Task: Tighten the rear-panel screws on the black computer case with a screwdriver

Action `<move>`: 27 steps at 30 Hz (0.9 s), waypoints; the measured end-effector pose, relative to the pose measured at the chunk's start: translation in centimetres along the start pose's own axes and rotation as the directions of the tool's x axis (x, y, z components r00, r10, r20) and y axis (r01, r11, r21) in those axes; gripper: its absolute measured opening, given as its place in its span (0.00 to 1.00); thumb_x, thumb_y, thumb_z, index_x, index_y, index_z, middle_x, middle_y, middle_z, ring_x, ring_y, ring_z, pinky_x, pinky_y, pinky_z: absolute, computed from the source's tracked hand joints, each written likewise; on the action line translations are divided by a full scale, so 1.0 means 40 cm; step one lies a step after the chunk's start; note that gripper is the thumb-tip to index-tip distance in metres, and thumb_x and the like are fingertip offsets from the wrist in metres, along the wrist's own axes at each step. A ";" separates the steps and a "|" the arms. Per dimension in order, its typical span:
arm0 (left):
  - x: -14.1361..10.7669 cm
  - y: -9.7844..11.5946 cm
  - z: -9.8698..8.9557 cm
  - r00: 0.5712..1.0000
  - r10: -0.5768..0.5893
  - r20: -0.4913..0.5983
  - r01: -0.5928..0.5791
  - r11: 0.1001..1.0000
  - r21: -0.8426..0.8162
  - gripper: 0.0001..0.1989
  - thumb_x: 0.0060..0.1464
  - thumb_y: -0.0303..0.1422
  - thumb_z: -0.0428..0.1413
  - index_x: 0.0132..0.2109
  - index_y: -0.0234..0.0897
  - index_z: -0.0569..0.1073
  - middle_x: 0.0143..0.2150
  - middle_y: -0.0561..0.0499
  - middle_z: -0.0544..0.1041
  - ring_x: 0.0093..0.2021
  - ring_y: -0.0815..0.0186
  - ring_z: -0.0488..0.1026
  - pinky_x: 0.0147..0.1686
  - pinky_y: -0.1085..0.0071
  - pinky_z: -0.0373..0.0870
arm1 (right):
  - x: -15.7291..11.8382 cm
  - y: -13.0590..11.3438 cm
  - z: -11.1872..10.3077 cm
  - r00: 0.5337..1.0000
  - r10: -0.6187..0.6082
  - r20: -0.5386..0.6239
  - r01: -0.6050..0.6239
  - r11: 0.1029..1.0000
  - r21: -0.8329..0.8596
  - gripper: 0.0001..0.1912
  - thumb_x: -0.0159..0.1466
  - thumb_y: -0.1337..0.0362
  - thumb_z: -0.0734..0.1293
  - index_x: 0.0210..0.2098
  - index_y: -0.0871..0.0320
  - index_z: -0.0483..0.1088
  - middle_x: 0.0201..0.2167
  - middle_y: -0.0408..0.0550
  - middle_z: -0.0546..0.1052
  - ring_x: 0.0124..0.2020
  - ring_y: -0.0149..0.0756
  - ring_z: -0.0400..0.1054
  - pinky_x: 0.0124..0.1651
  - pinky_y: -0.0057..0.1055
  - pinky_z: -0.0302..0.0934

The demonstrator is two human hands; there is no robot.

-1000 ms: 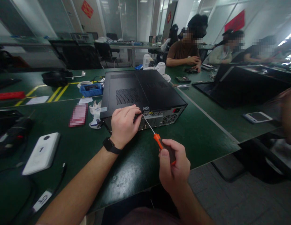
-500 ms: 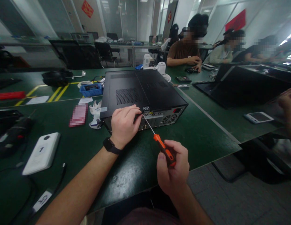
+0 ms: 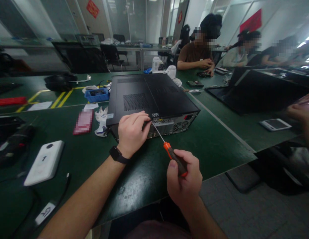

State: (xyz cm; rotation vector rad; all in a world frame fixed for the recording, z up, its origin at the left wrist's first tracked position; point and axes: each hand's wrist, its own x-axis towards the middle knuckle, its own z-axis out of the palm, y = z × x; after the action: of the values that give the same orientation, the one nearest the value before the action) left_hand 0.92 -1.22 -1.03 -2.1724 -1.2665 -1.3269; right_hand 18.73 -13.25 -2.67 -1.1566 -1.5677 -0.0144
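Observation:
A black desktop computer case (image 3: 134, 86) lies flat on the table, its back panel with the fan grille and power socket facing me. My right hand (image 3: 185, 174) grips the orange and dark handle of a screwdriver (image 3: 171, 152). The thin shaft slants up and left to the top rear edge of the case, where the tip meets it. My left hand (image 3: 134, 131) rests at that same edge, with a watch on its wrist. Its fingers are pinched together close to the tip; what they hold, if anything, is hidden.
On the left lie a white power bank (image 3: 45, 162), cables, a pink packet (image 3: 83, 121), a crumpled white glove (image 3: 101, 122) and a blue bin (image 3: 97, 95) of small parts. To the right are a white phone-like device (image 3: 275, 124) and a large black panel (image 3: 244, 96). Other people sit beyond.
The screwdriver handle has turned in my right hand, so its orange inset no longer faces up. My left hand and the case stay put. At the right, another person's hand has shifted.

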 end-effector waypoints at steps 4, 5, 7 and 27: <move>-0.003 -0.002 0.002 1.000 0.014 -0.017 -0.014 1.000 0.001 0.02 0.64 0.29 0.59 0.43 0.40 0.76 0.47 0.48 0.85 0.51 0.59 0.82 0.51 0.59 0.70 | -0.015 0.011 0.004 0.995 0.094 0.043 -0.094 0.995 0.011 0.13 0.70 0.67 0.62 0.53 0.56 0.68 0.36 0.47 0.80 0.31 0.33 0.78 0.35 0.31 0.74; -0.003 -0.002 0.003 1.000 0.017 -0.019 -0.017 1.000 0.002 0.02 0.64 0.29 0.59 0.43 0.40 0.76 0.47 0.48 0.85 0.51 0.59 0.82 0.51 0.59 0.70 | -0.017 0.012 0.004 0.993 0.105 0.048 -0.106 0.994 0.023 0.14 0.70 0.66 0.62 0.54 0.56 0.68 0.36 0.47 0.80 0.31 0.33 0.77 0.34 0.30 0.73; -0.004 -0.002 0.003 0.999 0.022 -0.025 -0.022 1.000 0.003 0.02 0.63 0.29 0.59 0.43 0.40 0.76 0.47 0.48 0.85 0.51 0.59 0.82 0.51 0.59 0.70 | -0.017 0.009 0.005 0.994 0.099 0.036 -0.100 0.994 0.034 0.17 0.68 0.66 0.64 0.56 0.56 0.66 0.38 0.48 0.79 0.31 0.34 0.77 0.33 0.31 0.73; -0.005 -0.010 0.009 0.996 0.069 -0.048 -0.068 0.998 0.009 0.02 0.64 0.29 0.59 0.43 0.40 0.76 0.47 0.50 0.85 0.51 0.60 0.82 0.51 0.61 0.70 | -0.010 -0.006 0.009 0.990 0.140 0.019 -0.142 0.983 0.117 0.18 0.65 0.68 0.65 0.55 0.56 0.66 0.37 0.46 0.77 0.29 0.31 0.75 0.31 0.29 0.71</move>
State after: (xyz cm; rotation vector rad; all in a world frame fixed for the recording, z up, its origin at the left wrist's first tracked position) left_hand 0.77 -0.87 -1.47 -2.1452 -1.1665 -1.3371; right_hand 18.26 -13.45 -2.97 -1.1729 -1.4731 0.1767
